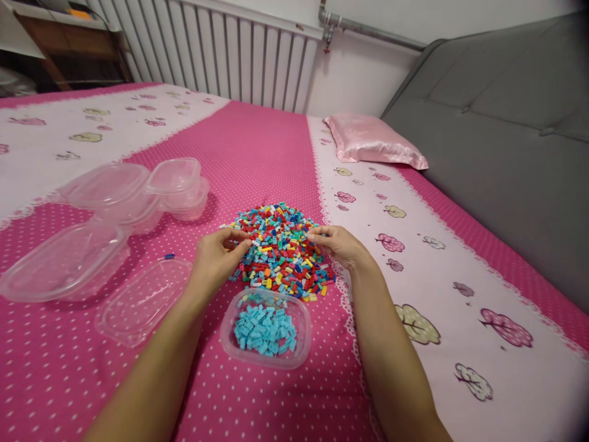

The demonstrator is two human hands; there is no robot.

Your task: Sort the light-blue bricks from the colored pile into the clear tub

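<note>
Brick pile [288,255] is being flanked by left hand [218,255] and right hand [339,245], fingers narrowed; any grip cannot be told. Tub [302,336] of blue bricks [264,330] is being kept nearside of pile, presumably for short reach.

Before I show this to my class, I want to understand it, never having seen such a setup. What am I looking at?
There is no machine: these are a person's bare hands, in one picture from a camera worn on their head, looking forward and down. The left hand and right hand are at opposite sides of a pile of small multicoloured pieces on a pink bedspread. Nearer the camera, a clear tub holds light-blue pieces. To the left lie a clear lid and several clear containers. Whether either hand holds a piece is too small to tell.
</note>
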